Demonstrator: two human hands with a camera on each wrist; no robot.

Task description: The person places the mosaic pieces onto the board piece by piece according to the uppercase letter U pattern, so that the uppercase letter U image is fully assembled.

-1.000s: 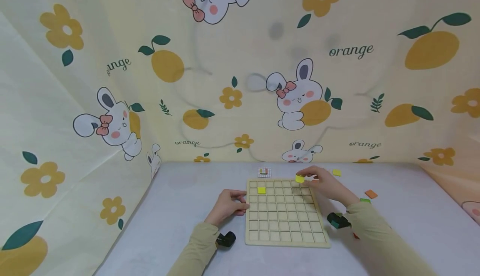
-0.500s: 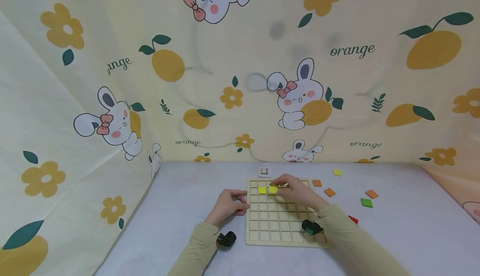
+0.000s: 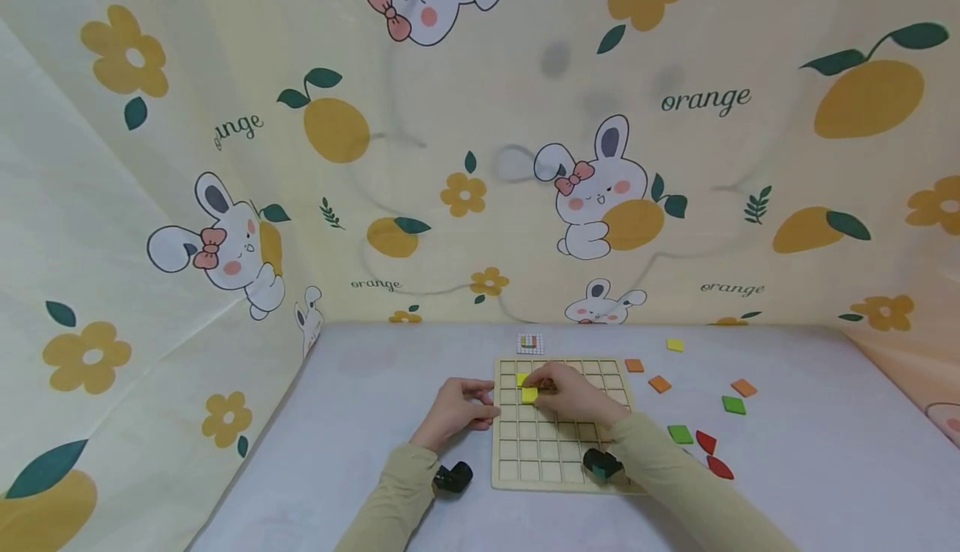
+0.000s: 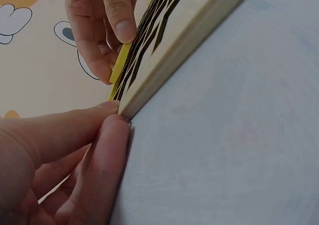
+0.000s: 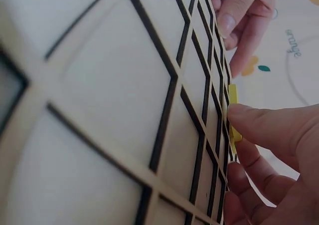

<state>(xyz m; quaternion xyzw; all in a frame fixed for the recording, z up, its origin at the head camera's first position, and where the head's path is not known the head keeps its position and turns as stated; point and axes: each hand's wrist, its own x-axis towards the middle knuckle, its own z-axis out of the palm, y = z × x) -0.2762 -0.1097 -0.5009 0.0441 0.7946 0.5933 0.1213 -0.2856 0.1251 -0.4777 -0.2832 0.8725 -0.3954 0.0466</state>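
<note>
In the head view my left hand [image 3: 452, 410] is at the left edge of a pale wooden grid board [image 3: 549, 454]. The left wrist view shows its thumb and finger pinching the board's rim [image 4: 164, 68]. My right hand [image 3: 573, 393] pinches a yellow square tile [image 3: 529, 396] over the board's upper left cells. In the right wrist view that tile [image 5: 233, 93] is between thumb and fingers, close to the grid; whether it touches cannot be told. Another yellow square tile [image 3: 521, 379] sits in a cell just behind, partly covered by the fingers.
Right of the board lie orange tiles [image 3: 659, 384], green tiles [image 3: 733, 405], two red pieces [image 3: 720, 468] with curved edges and a yellow tile [image 3: 675, 345]. A small pattern card [image 3: 530, 343] lies behind the board. A printed curtain [image 3: 480, 160] hangs behind the table.
My right hand has carried the yellow tile from the board's far right corner leftward, then slightly nearer and left, beside the placed yellow tile. The left hand has stayed at the board's edge.
</note>
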